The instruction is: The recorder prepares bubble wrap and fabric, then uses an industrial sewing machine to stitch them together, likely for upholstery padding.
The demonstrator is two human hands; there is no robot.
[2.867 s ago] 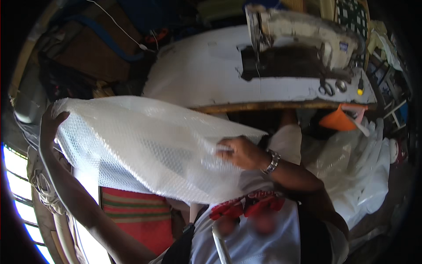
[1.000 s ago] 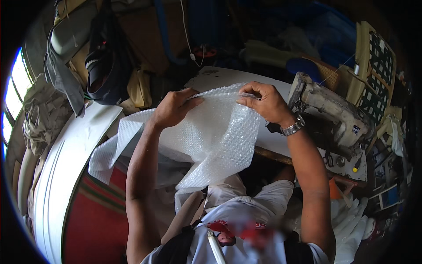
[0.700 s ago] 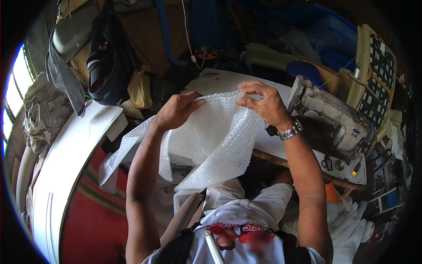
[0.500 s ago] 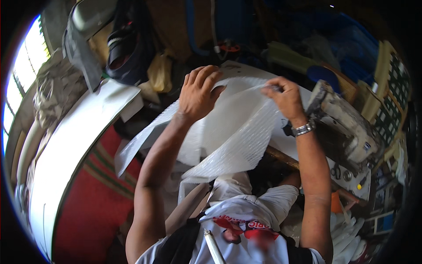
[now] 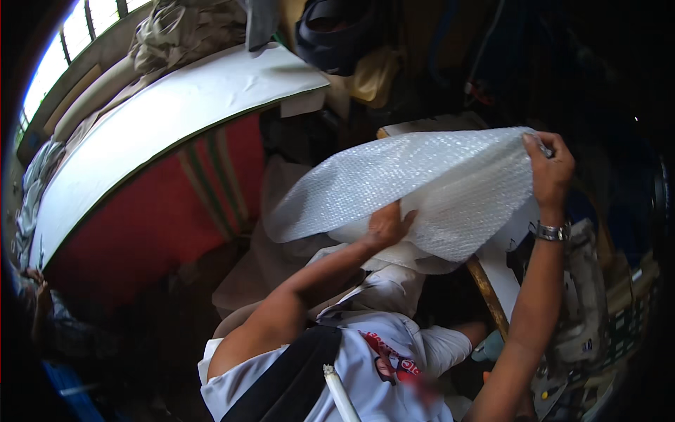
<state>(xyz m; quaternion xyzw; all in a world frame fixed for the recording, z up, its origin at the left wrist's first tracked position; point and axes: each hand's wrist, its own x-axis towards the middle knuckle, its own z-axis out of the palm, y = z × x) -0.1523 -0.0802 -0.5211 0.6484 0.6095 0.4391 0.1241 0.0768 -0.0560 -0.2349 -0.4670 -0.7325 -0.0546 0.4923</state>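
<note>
So the bubble wrap (image 5: 373, 169) was a see-through whitish sheet, shiny and dimpled all over, with a long fold running across it and a droopy left end. It hung mid-scene above the person's lap, partly covering the table (image 5: 500, 278). The right hand (image 5: 550, 167) had its far right corner pinched between thumb and fingers. The left hand (image 5: 387, 224) was at the near edge with its thumb out; fingertips were tucked behind the plastic, so can't tell if it was gripping. Table was white with a worn wooden edge, sewing machine (image 5: 587, 309) to the right. Pretty dim, cluttered room: curved white panel (image 5: 183, 98) and red striped fabric (image 5: 151, 218) on the left, bright window (image 5: 77, 32) far left.
</note>
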